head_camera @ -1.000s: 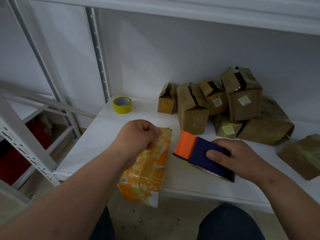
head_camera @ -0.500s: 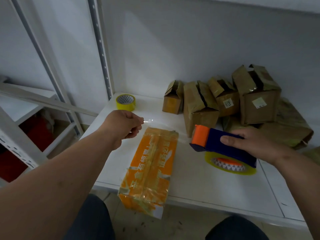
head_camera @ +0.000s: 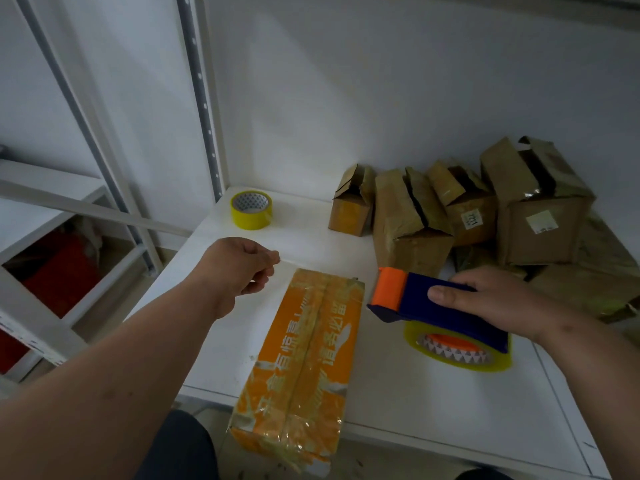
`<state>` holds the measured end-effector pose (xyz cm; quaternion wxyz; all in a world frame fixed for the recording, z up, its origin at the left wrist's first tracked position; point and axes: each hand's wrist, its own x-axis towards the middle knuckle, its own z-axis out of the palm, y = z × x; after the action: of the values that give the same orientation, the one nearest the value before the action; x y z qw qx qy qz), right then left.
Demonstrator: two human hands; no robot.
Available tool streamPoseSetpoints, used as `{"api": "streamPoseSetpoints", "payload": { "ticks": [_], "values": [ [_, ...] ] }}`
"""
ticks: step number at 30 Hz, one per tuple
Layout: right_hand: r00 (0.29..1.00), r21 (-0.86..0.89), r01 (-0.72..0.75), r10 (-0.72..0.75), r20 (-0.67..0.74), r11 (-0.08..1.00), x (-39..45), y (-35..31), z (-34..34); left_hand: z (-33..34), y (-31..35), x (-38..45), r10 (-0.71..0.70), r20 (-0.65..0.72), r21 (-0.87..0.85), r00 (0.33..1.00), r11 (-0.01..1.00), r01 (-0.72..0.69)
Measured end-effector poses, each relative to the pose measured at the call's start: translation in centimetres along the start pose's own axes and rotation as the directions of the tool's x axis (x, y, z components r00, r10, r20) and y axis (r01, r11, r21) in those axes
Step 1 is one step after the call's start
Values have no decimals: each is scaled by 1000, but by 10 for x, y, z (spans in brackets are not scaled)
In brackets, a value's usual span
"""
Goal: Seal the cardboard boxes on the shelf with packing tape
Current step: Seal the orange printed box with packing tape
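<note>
Orange box [head_camera: 304, 362]: glossy, taped cardboard, long axis front-to-back, overhanging the shelf [head_camera: 433, 403] front edge.
Left hand [head_camera: 239, 268]: fingers pinch clear tape.
Right hand [head_camera: 491, 299]: grips blue-orange tape dispenser [head_camera: 429, 306].

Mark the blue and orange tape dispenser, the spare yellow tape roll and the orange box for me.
blue and orange tape dispenser [head_camera: 446, 308]: head view, blue body.
spare yellow tape roll [head_camera: 251, 216]: head view, outer side.
orange cardboard box [head_camera: 304, 348]: head view, taped top face.

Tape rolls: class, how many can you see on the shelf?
2. A loose yellow roll stands at the shelf's back-left corner; another roll sits in the dispenser under the right hand.
</note>
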<state>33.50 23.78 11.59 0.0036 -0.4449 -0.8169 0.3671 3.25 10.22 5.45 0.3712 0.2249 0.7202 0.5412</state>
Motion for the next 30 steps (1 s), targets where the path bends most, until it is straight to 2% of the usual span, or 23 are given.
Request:
{"api": "streamPoseSetpoints", "payload": {
  "ticks": [8, 13, 17, 20, 22, 24, 25, 26, 28, 29, 30],
  "values": [
    [997, -83, -82, 82, 3, 993, 11, 2, 7, 15, -23, -4, -127, -16, -47, 992, 991, 126],
    [995, -8, -104, 104, 5, 995, 14, 13, 19, 35, -36, -8, -150, -11, 53, 989, 987, 151],
    [995, 22, -98, 98, -3, 995, 19, 16, 23, 38, -38, -1, -151, 12, 372, 989, 918, 135],
    [995, 29, -98, 98, -5, 995, 19, 17, 24, 32, -42, -1, -172, 86, 495, 981, 862, 108],
    [996, 34, -86, 87, -11, 996, 19, 18, 25, 29, -37, 0, -69, 45, 610, 997, 792, 28],
    [997, 30, -73, 73, -21, 997, 20, 17, 27, 34, -25, -3, 166, 47, 653, 985, 741, -156],
    [997, 26, -68, 69, -25, 997, 20, 17, 26, 39, -16, -8, 265, 102, 648, 959, 713, -267],
    [998, 19, -65, 65, -24, 998, 20, 17, 26, 46, -9, -15, 322, 216, 671, 922, 636, -380],
    [998, 8, -54, 54, -21, 999, 20, 18, 25, 63, -9, -26, 253, 454, 771, 854, 370, -519],
    [999, 4, -46, 46, -21, 999, 19, 20, 26, 69, -15, -30, 179, 502, 801, 846, 273, -533],
    [999, 0, -36, 36, -20, 999, 18, 22, 26, 71, -21, -31, 129, 501, 824, 856, 232, -517]
  ]
}}
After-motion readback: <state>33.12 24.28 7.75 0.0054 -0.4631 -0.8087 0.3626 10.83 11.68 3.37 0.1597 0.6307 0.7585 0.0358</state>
